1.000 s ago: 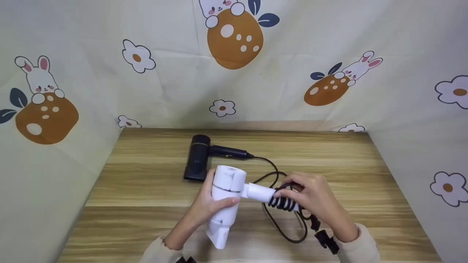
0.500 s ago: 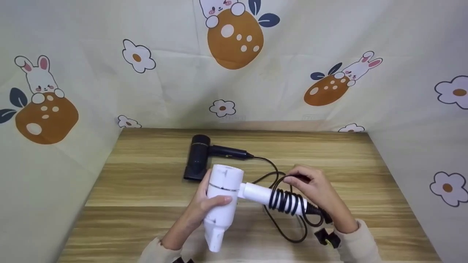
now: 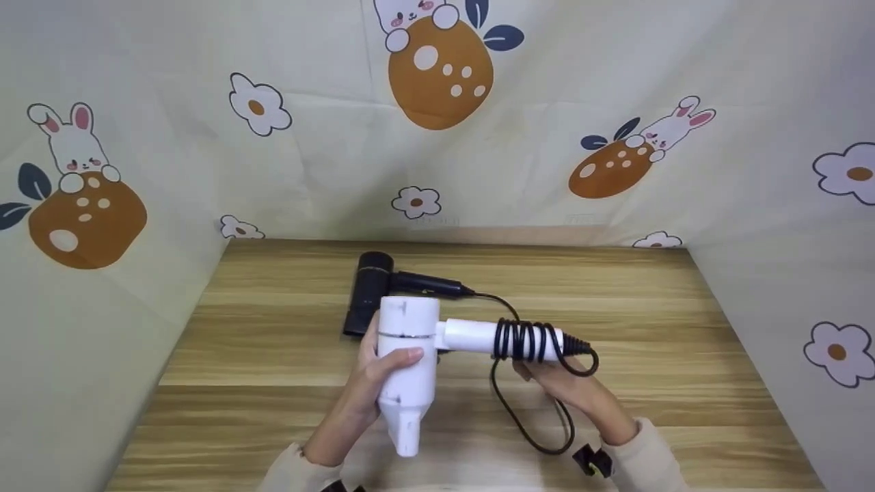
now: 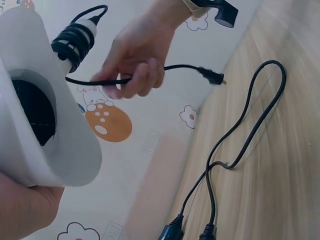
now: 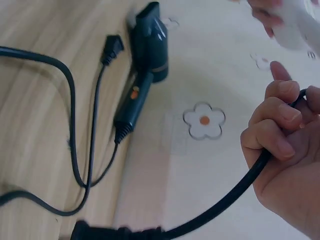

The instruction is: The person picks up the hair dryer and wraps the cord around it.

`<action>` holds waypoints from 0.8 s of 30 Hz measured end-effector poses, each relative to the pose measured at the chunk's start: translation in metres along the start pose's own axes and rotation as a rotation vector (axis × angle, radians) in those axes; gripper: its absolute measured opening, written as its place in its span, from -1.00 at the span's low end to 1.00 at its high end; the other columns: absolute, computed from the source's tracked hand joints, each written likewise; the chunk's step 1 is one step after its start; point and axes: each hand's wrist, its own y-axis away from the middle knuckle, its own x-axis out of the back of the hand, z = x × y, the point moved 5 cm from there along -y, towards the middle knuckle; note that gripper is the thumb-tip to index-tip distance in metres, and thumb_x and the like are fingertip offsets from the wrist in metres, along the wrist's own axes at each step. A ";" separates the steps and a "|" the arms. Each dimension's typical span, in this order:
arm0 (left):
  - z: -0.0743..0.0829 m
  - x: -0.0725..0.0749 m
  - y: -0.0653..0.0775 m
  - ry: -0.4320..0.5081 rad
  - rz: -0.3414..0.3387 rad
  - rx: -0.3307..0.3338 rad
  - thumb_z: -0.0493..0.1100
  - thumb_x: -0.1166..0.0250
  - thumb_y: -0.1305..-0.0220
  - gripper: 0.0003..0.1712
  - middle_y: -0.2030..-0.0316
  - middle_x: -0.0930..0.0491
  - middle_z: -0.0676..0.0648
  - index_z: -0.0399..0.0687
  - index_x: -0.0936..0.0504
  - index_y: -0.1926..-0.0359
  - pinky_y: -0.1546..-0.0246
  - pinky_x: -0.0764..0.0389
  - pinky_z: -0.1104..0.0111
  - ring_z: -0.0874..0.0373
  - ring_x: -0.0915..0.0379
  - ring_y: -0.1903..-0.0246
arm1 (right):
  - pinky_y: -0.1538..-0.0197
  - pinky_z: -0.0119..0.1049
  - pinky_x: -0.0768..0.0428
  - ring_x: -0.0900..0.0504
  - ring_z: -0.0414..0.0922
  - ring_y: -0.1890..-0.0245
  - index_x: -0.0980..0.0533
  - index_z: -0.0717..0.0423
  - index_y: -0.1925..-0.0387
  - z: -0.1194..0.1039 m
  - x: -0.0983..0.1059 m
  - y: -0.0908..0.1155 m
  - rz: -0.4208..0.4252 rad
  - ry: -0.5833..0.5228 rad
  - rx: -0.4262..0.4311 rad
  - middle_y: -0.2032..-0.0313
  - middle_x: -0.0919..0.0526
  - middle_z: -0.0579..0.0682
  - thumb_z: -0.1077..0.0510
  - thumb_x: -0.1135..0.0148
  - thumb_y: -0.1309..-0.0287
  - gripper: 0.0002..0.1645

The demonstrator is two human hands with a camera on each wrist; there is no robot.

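A white hair dryer [image 3: 410, 389] with a narrow nozzle is held up over the table, its nozzle toward the person. My left hand [image 3: 362, 389] grips the barrel, thumb across the front. Around the white handle [image 3: 468, 335] runs a black cord [image 3: 523, 342] in several coils. My right hand [image 3: 574, 384] is below the handle in the head view, partly hidden behind it. In the left wrist view, the right hand's fingers curl around the loose end of the cord [image 4: 90, 82]. The plug [image 4: 212, 76] sticks out past that hand.
On the wooden table [image 3: 239, 355], behind the white dryer, lies a black hair dryer [image 3: 372, 287]. Its cord [image 3: 526, 429] loops toward the front right, and its plug [image 5: 112, 47] lies near it. A printed cloth [image 3: 328, 150] surrounds the table.
The white hair dryer has shifted slightly left, its handle turning level. My right hand has moved from above the coiled handle to below it, carrying the loose cord end around.
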 end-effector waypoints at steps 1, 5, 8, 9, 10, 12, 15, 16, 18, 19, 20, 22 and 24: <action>0.000 0.000 0.000 -0.003 0.013 -0.006 -0.31 -0.23 0.04 -0.26 0.23 -0.50 -0.09 -0.23 -0.11 -0.18 0.26 -0.60 0.22 0.07 -0.53 0.30 | 0.60 -0.53 -0.29 -0.23 -0.45 0.64 -0.50 0.28 0.33 0.005 -0.005 0.000 -0.017 -0.005 -0.069 0.67 -0.37 0.06 0.29 0.20 -0.35 -0.70; 0.001 0.001 -0.001 -0.027 0.069 -0.024 -0.31 -0.24 0.05 -0.26 0.22 -0.49 -0.08 -0.24 -0.12 -0.18 0.24 -0.58 0.22 0.07 -0.51 0.29 | 0.49 -0.46 -0.49 -0.42 -0.37 0.60 -0.54 0.18 0.12 0.001 -0.020 -0.003 -0.008 0.172 -0.034 0.51 -0.59 0.05 0.17 0.19 -0.40 -0.65; 0.000 0.002 -0.003 -0.040 0.125 -0.016 -0.30 -0.25 0.03 -0.27 0.21 -0.48 -0.10 -0.22 -0.13 -0.18 0.26 -0.58 0.20 0.06 -0.50 0.30 | 0.33 -0.41 -0.60 -0.55 -0.32 0.49 -0.55 0.12 0.10 -0.011 -0.028 -0.003 0.019 0.366 0.054 0.49 -0.62 -0.10 0.13 0.11 -0.37 -0.69; 0.000 0.003 -0.004 -0.045 0.143 -0.006 -0.29 -0.25 0.02 -0.27 0.21 -0.48 -0.10 -0.20 -0.14 -0.19 0.26 -0.58 0.20 0.06 -0.50 0.30 | 0.30 -0.39 -0.61 -0.57 -0.30 0.47 -0.54 0.12 0.08 -0.016 -0.031 -0.002 0.021 0.414 0.095 0.49 -0.61 -0.13 0.15 0.08 -0.36 -0.71; -0.001 0.003 -0.004 -0.053 0.158 0.003 -0.28 -0.26 0.02 -0.26 0.21 -0.48 -0.11 -0.19 -0.13 -0.20 0.27 -0.58 0.20 0.06 -0.50 0.31 | 0.29 -0.40 -0.61 -0.58 -0.30 0.45 -0.54 0.10 0.06 -0.020 -0.033 0.000 0.022 0.458 0.125 0.55 -0.57 -0.16 0.15 0.05 -0.34 -0.73; -0.003 0.004 -0.006 -0.068 0.179 0.025 -0.27 -0.26 0.00 -0.24 0.21 -0.47 -0.12 -0.16 -0.13 -0.22 0.27 -0.58 0.21 0.07 -0.50 0.31 | 0.35 -0.47 -0.58 -0.53 -0.35 0.51 -0.52 0.06 0.05 -0.027 -0.034 0.002 0.030 0.496 0.176 0.63 -0.47 -0.22 0.17 -0.02 -0.30 -0.75; -0.003 0.006 -0.007 -0.097 0.194 0.034 -0.25 -0.28 -0.02 -0.20 0.20 -0.46 -0.13 -0.15 -0.09 -0.26 0.26 -0.58 0.22 0.08 -0.50 0.31 | 0.40 -0.58 -0.53 -0.49 -0.39 0.55 -0.54 0.07 0.10 -0.036 -0.032 0.007 0.064 0.513 0.274 0.62 -0.48 -0.23 0.21 -0.08 -0.25 -0.79; -0.004 0.007 -0.007 -0.108 0.199 0.033 -0.25 -0.28 -0.02 -0.19 0.19 -0.46 -0.13 -0.14 -0.09 -0.27 0.25 -0.57 0.23 0.09 -0.50 0.31 | 0.41 -0.61 -0.52 -0.49 -0.40 0.56 -0.55 0.08 0.14 -0.039 -0.031 0.009 0.078 0.514 0.305 0.62 -0.50 -0.23 0.22 -0.10 -0.23 -0.81; -0.005 0.008 -0.008 -0.122 0.211 0.033 -0.25 -0.30 -0.02 -0.18 0.17 -0.45 -0.14 -0.13 -0.08 -0.27 0.25 -0.58 0.23 0.09 -0.50 0.31 | 0.44 -0.65 -0.49 -0.49 -0.40 0.57 -0.55 0.12 0.19 -0.045 -0.028 0.011 0.095 0.513 0.354 0.60 -0.53 -0.21 0.23 -0.13 -0.21 -0.85; -0.005 0.009 -0.008 -0.127 0.214 0.035 -0.24 -0.30 -0.03 -0.18 0.17 -0.45 -0.14 -0.13 -0.08 -0.28 0.26 -0.58 0.23 0.09 -0.50 0.31 | 0.44 -0.67 -0.49 -0.49 -0.41 0.57 -0.55 0.12 0.21 -0.047 -0.027 0.012 0.098 0.509 0.371 0.59 -0.55 -0.20 0.24 -0.13 -0.20 -0.86; -0.006 0.009 -0.009 -0.131 0.216 0.038 -0.24 -0.31 -0.03 -0.18 0.17 -0.45 -0.15 -0.12 -0.08 -0.27 0.26 -0.58 0.23 0.09 -0.50 0.31 | 0.45 -0.68 -0.48 -0.49 -0.41 0.57 -0.55 0.13 0.23 -0.049 -0.026 0.013 0.103 0.505 0.383 0.58 -0.56 -0.18 0.25 -0.14 -0.19 -0.88; -0.008 0.009 -0.010 -0.135 0.214 0.041 -0.25 -0.31 -0.02 -0.18 0.17 -0.45 -0.16 -0.14 -0.09 -0.27 0.26 -0.59 0.22 0.08 -0.50 0.31 | 0.48 -0.70 -0.46 -0.48 -0.42 0.59 -0.55 0.13 0.27 -0.053 -0.022 0.014 0.117 0.481 0.394 0.56 -0.59 -0.16 0.27 -0.15 -0.18 -0.90; -0.008 0.008 -0.011 -0.140 0.202 0.037 -0.26 -0.32 -0.02 -0.18 0.16 -0.45 -0.17 -0.15 -0.09 -0.26 0.26 -0.59 0.21 0.08 -0.51 0.31 | 0.50 -0.70 -0.44 -0.46 -0.43 0.60 -0.55 0.13 0.28 -0.056 -0.017 0.015 0.146 0.458 0.407 0.54 -0.61 -0.15 0.29 -0.16 -0.15 -0.91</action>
